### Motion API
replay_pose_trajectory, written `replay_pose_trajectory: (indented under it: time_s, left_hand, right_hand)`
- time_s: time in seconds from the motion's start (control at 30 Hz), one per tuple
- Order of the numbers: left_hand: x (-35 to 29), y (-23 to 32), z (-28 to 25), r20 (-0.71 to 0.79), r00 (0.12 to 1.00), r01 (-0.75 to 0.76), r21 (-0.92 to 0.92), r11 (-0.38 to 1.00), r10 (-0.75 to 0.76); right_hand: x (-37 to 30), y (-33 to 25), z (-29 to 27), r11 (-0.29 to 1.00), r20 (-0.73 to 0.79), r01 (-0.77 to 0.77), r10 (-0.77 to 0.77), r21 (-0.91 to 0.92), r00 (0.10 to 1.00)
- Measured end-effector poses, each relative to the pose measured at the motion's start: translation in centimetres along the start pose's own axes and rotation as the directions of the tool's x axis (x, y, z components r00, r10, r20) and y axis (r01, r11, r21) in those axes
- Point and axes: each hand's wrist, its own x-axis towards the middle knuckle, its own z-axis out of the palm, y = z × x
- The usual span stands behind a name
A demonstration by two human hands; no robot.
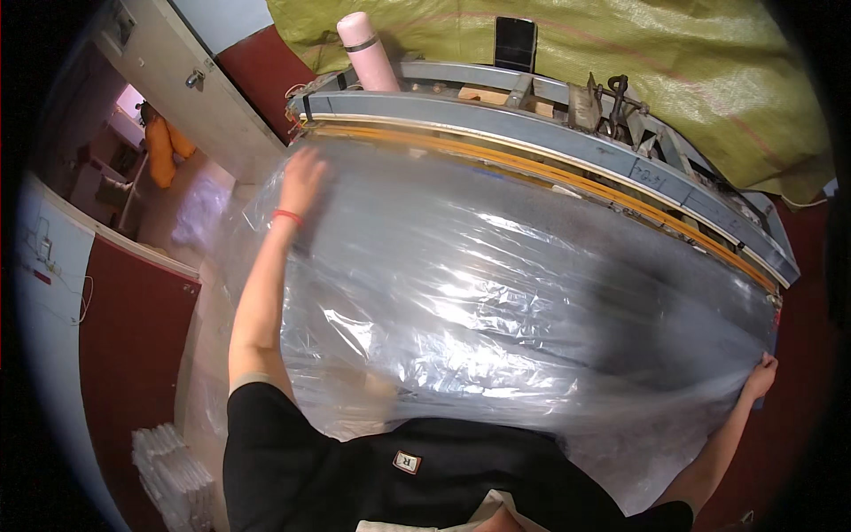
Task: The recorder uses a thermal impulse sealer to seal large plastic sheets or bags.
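A wide sheet of clear plastic film (pixel 461 293) lies over the grey worktable, wrinkled and shiny, and drapes past the near edge toward my body. My left hand (pixel 304 182), with a red band at the wrist, is at the film's far left corner. Its fingers look stretched out, slightly blurred, and rest on or just above the sheet. At the right edge of the table my right hand (pixel 760 376) pinches the film's edge, and the sheet gathers in folds toward it.
A grey metal frame (pixel 558 139) with orange strips (pixel 532 164) runs along the far side. On it are a pink bottle (pixel 368 53), a phone (pixel 515 44) and a metal clamp (pixel 618 102). A door (pixel 191 84) stands open at left; stacked clear plastic packs (pixel 173 474) lie lower left.
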Motion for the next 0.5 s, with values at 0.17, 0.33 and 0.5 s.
replay_pose_trajectory:
  time_s: [0.17,0.33,0.5]
  left_hand:
    - [-0.8,11.9,1.3,0.135,0.97,-0.169,-0.209,0.963,0.2]
    - [-1.1,14.9,3.0,0.15,0.986,-0.017,-0.339,0.941,0.072]
    - [-1.8,12.7,4.0,0.158,0.978,-0.093,-0.264,0.96,0.138]
  right_hand:
    - [1.2,2.7,1.3,0.972,0.002,0.011,-0.012,0.237,1.0]
    - [2.1,5.9,0.1,0.572,0.069,-0.089,0.057,0.815,0.996]
    - [-0.1,4.9,-7.3,0.288,0.157,-0.187,0.124,0.939,0.98]
